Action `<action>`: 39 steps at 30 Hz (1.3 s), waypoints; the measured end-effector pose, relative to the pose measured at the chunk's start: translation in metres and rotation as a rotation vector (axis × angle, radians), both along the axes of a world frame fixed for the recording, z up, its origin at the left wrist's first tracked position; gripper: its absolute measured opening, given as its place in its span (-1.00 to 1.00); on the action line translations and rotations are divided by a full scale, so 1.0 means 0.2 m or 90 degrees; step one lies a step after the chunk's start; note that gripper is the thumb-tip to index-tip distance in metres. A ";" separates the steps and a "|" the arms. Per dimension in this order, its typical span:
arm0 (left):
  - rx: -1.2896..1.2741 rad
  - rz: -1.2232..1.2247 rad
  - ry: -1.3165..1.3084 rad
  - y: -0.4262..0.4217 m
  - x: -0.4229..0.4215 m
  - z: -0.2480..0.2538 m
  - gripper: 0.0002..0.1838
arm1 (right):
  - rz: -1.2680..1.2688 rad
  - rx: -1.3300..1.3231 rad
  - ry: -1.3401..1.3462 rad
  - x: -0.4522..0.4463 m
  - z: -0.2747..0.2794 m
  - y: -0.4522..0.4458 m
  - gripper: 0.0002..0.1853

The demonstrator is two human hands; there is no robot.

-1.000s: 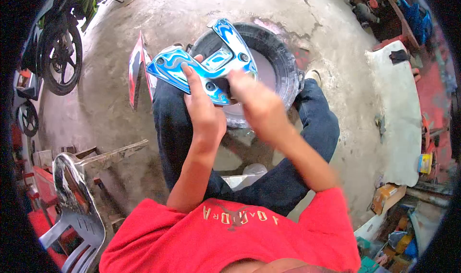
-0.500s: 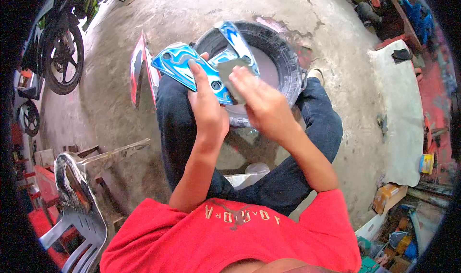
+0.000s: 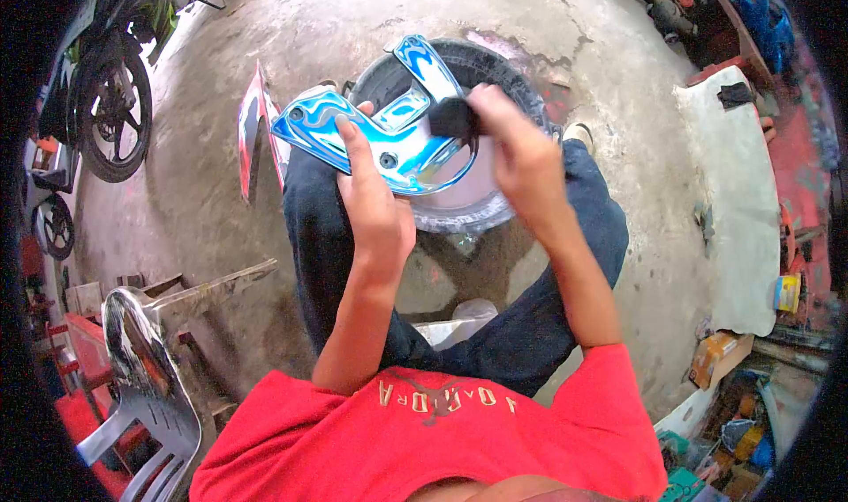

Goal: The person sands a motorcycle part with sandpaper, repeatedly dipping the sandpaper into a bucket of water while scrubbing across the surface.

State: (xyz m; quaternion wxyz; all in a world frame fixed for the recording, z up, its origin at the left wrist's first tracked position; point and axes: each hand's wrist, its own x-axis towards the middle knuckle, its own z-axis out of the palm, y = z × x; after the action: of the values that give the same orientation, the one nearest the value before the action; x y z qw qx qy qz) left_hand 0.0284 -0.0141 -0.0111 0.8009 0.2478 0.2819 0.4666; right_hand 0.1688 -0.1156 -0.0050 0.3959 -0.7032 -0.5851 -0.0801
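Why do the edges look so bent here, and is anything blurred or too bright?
Head view: the surroundings bow inside a dark round border, probably from a very wide lens; head view: the right hand is blurred, the left hand sharper; head view: the floor washes out toward the top.

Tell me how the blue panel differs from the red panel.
Colour: the blue panel has blue and silvery swirls; the red panel is red and whitish. Support: the left hand holds the blue panel partly over the tub, while no hand touches the red panel. View: the blue panel shows its broad face; the red panel looks narrow. Both have pale patches.
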 end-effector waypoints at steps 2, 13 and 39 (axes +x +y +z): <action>-0.003 -0.012 -0.005 -0.01 0.00 0.02 -0.45 | -0.124 0.002 0.098 0.08 0.04 -0.01 -0.44; 0.027 -0.051 0.027 -0.01 -0.02 0.01 -0.44 | 0.175 -0.059 -0.063 -0.23 -0.02 -0.03 -0.38; 0.012 -0.021 -0.015 0.03 -0.05 0.00 -0.59 | 0.172 -0.075 -0.030 -0.25 0.01 -0.02 -0.44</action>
State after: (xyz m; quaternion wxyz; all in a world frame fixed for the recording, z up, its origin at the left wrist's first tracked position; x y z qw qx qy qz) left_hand 0.0191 -0.0074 -0.0109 0.8095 0.2543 0.2636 0.4589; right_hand 0.1182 -0.1188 -0.0028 0.3473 -0.6381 -0.6871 -0.0085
